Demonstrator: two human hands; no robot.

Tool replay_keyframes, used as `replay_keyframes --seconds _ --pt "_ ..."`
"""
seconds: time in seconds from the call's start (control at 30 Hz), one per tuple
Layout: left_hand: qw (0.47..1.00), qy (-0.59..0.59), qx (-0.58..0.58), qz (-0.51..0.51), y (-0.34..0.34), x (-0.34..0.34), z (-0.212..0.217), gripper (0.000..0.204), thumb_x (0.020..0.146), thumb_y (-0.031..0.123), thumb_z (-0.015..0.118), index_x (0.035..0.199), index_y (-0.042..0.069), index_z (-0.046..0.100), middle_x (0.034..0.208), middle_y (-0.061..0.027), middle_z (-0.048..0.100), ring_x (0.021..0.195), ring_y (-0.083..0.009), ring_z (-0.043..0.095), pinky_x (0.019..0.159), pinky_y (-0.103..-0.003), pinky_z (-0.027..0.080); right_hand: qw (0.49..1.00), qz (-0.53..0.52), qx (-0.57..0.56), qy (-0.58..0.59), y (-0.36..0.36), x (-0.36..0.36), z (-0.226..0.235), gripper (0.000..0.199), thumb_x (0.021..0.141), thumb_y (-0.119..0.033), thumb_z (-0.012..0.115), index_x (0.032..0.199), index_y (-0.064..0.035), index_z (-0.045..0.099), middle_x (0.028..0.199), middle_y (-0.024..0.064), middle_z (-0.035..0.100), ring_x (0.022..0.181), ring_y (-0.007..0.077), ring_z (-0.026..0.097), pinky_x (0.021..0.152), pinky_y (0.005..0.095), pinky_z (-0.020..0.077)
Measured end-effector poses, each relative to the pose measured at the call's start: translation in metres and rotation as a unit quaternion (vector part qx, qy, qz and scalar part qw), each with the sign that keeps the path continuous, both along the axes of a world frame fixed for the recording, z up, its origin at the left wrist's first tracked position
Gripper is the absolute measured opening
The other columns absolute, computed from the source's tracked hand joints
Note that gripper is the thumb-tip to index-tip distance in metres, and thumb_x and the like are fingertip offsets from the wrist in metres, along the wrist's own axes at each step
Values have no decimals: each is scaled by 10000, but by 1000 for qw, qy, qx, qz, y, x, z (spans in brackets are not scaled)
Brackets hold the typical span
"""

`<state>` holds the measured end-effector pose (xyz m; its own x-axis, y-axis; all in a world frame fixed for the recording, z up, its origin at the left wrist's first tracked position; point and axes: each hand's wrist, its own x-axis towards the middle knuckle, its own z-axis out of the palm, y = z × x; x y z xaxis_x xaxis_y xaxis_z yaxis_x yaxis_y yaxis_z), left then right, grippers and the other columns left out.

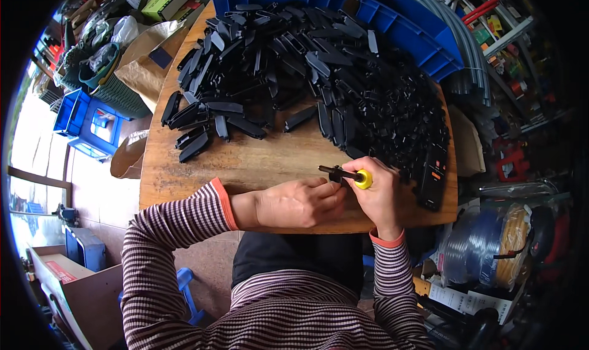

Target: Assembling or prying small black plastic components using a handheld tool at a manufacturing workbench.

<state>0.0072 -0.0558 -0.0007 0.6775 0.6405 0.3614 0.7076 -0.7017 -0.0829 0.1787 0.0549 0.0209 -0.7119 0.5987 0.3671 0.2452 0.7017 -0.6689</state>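
Note:
My left hand (pixel 300 202) is closed near the table's front edge, its fingertips pinching a small black plastic part (pixel 335 177), mostly hidden by the fingers. Right beside it, my right hand (pixel 377 187) grips a slim tool with a round yellow end (pixel 364 178); what kind of tool it is I cannot make out. A dark strip-like piece (pixel 325 168) sticks out leftward from between the two hands. Beyond them spreads a big heap of long black plastic pieces (pixel 282 49), with smaller black parts (pixel 392 116) on its right side.
The wooden table (pixel 245 159) has a curved edge. A black device with orange marks (pixel 433 177) lies at its right. Blue crates (pixel 411 27) stand at the back. A brown paper bag (pixel 147 64) is on the left; wrapped coils of tubing (pixel 485 242) are at the lower right.

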Motion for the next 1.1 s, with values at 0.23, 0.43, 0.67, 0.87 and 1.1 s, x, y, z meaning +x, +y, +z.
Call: replay_keyframes --seconds 0.23,0.43,0.67,0.87,1.1 --pt "1000 -24 -14 -2 -2 -3 -10 420 778 131 598 1181 13 608 1233 -137 584 1099 -270 594 748 -309 574 1000 23 15 -7 2 -3 -8 180 733 60 703 873 -37 644 841 90 696 767 269 668 688 344 524" --pt "997 -80 3 14 -7 2 -15 388 765 144 609 1122 -6 633 1195 -136 599 1032 -279 616 798 -331 558 992 58 116 -1 -2 3 -13 196 724 47 708 888 -45 652 883 91 708 777 273 664 693 357 526" --pt "997 -55 60 7 -6 3 -15 342 736 159 609 1028 -13 652 1089 -164 618 957 -254 604 806 -301 533 990 77 118 -30 2 -1 -3 196 721 49 706 895 -23 654 906 104 678 775 265 655 696 346 526" --pt "999 3 33 6 -9 3 -6 388 739 162 599 1076 -26 638 1082 -124 612 1014 -259 601 862 -335 520 988 140 31 -55 13 -5 22 144 770 4 724 890 4 644 888 103 658 721 210 641 653 288 518" --pt "1000 -5 27 -6 -9 5 -4 384 744 173 590 1072 -20 641 1051 -110 607 1062 -260 588 867 -340 514 974 31 -69 213 10 -39 7 72 890 -87 617 866 -34 573 827 73 624 661 90 574 613 228 489"
